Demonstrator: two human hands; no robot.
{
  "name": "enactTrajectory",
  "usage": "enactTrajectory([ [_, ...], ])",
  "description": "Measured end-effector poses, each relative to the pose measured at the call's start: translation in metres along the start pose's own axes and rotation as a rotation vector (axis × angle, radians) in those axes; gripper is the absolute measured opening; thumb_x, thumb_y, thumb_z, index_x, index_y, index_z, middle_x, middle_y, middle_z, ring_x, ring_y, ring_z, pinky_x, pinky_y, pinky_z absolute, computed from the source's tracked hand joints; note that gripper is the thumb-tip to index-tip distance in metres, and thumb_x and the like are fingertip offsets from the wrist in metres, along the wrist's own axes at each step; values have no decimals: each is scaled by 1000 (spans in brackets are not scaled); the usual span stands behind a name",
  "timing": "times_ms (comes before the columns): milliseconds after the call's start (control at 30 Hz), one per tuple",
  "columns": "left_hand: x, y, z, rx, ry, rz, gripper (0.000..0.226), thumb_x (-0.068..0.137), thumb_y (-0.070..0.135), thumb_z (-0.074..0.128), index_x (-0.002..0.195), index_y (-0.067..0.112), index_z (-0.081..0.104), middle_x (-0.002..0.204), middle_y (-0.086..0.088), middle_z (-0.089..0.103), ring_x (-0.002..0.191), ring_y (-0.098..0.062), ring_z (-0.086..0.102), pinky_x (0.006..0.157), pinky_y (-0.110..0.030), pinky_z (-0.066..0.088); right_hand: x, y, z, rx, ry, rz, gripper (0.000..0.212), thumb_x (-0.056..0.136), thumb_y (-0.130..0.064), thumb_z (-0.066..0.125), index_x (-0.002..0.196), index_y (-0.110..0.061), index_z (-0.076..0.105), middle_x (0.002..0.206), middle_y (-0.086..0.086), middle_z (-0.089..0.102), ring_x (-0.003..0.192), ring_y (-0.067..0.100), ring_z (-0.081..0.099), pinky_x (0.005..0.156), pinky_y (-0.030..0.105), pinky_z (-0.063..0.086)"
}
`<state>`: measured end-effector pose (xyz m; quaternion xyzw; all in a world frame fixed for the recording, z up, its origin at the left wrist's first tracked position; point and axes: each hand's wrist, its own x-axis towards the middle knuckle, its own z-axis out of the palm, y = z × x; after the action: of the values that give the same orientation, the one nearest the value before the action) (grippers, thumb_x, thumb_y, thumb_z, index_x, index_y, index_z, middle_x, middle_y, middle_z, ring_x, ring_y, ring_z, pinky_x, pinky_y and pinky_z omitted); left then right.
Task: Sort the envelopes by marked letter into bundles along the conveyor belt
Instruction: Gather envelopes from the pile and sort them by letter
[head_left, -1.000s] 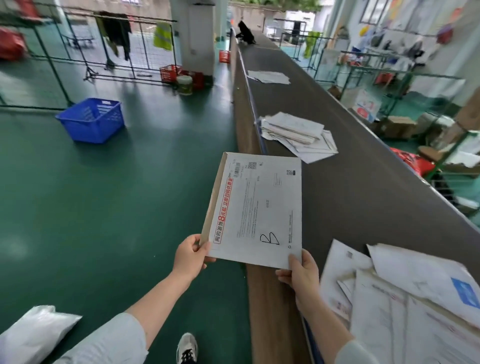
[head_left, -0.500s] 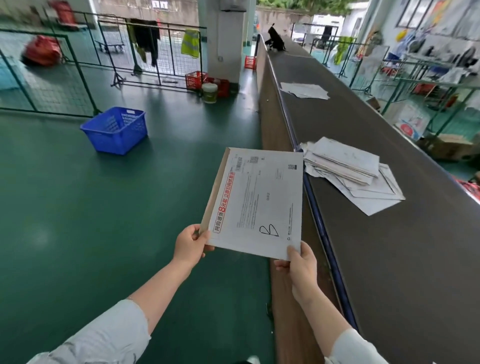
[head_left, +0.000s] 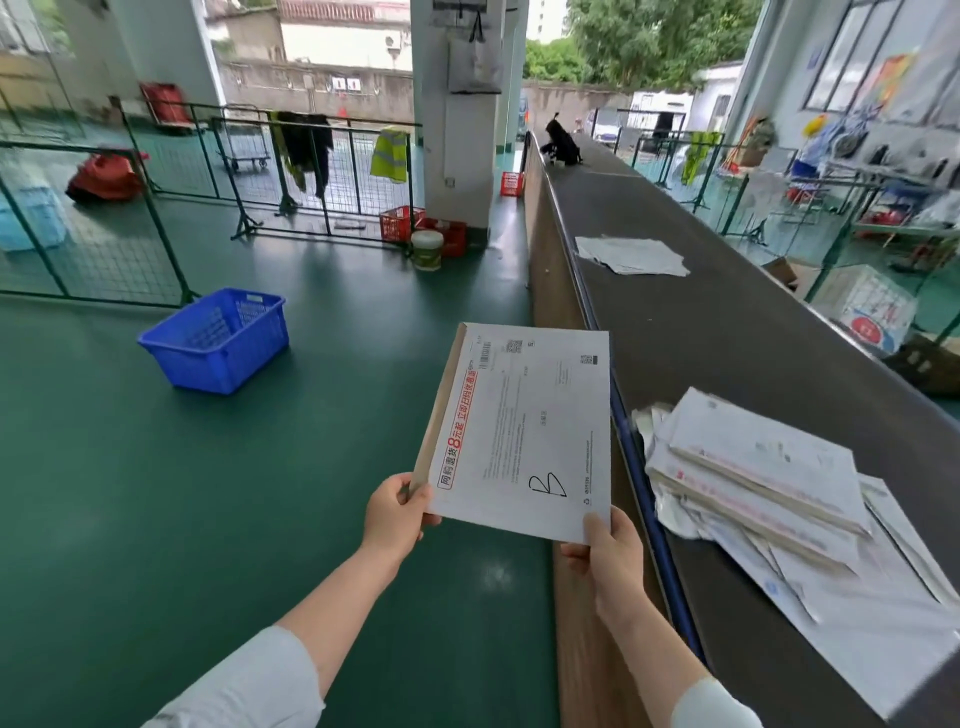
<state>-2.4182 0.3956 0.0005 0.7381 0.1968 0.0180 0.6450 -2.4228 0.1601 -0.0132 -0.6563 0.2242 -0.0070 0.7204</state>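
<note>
I hold a white envelope (head_left: 524, 431) marked with a handwritten B, with a red strip of print along its left side. My left hand (head_left: 395, 512) pinches its lower left corner and my right hand (head_left: 608, 545) pinches its lower right corner. It hangs over the green floor just left of the conveyor belt (head_left: 737, 353). A bundle of envelopes (head_left: 769, 499) lies on the belt to the right of my right hand. Farther along the belt lies a second, flatter bundle (head_left: 631, 255).
The belt's brown side wall (head_left: 550, 291) runs along its left edge. A blue plastic basket (head_left: 218, 338) stands on the floor at left. Green wire fences (head_left: 156, 208), red crates (head_left: 402, 223) and a bucket (head_left: 427, 250) stand by a pillar. A black bag (head_left: 561, 145) sits at the belt's far end.
I have walked forward along the belt with the envelope in both hands. The near heap has dropped out of view, and the middle bundle is now beside my right hand.
</note>
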Motion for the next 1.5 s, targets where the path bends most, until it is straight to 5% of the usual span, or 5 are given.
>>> enactTrajectory([
  [600, 378, 98, 157, 26, -180, -2, 11, 98, 17, 54, 108, 20, 57, 100, 3, 70, 71, -15, 67, 53, -25, 47, 350, -99, 95, 36, 189, 27, 23, 100, -4, 42, 119, -7, 55, 95, 5, 68, 46, 14, 58, 42, 23, 50],
  [967, 625, 192, 248, 66, -358, -2, 17, 96, 11, 55, 111, 18, 56, 98, -4, 71, 70, -13, 65, 57, -25, 50, 576, -180, 169, 91, 301, 36, 22, 101, -6, 41, 113, -14, 58, 101, 9, 69, 57, 18, 60, 54, 33, 53],
  [1500, 953, 327, 463, 164, -457, 6, 21, 96, 8, 55, 116, 14, 55, 101, -9, 70, 75, -16, 68, 67, -29, 60, 954, -288, 200, 214, 411, 96, 23, 102, -7, 41, 119, -11, 56, 91, 12, 66, 60, 19, 59, 52, 30, 54],
])
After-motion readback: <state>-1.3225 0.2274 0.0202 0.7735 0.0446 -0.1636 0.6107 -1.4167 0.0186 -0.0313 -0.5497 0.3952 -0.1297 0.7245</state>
